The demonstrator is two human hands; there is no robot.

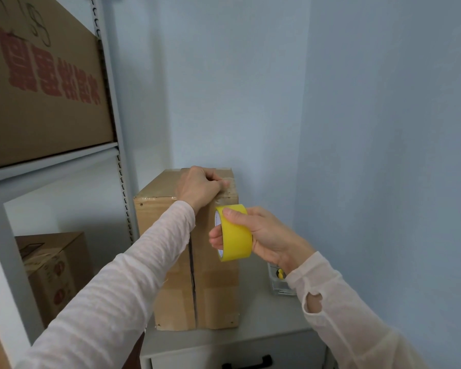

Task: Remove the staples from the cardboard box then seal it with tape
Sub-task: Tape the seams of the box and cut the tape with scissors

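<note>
Cardboard box [213, 288] is stood upright on the grey worktop [264, 323], set into the wall corner. The front face is turned toward the camera, and its centre seam [193, 283] is seen gaping slightly.

Left hand [200, 187]: placed at the box's upper front edge with the fingers curled. The end of a translucent tape strip [228, 194] is held down against the cardboard under the thumb and fingertips.

Right hand [266, 235]: closed around the yellow tape roll [236, 233], with the fingers passed through the core and the thumb laid on the outer surface. The roll is held just in front of the box's upper right front, just below the left hand. The strip is seen running from the left hand down to the roll.

Both forearms are covered by pale long sleeves.

Surroundings:
- A clear container [278, 286] with something yellow inside is noted on the worktop, just right of the box and partly hidden by the right wrist.
- A black drawer handle [246, 362] is seen below the worktop edge.
- A grey metal rack [112, 102] is located at left. A large carton [43, 89] printed with red characters is carried on its upper shelf, and a smaller carton [56, 267] lower down.
</note>
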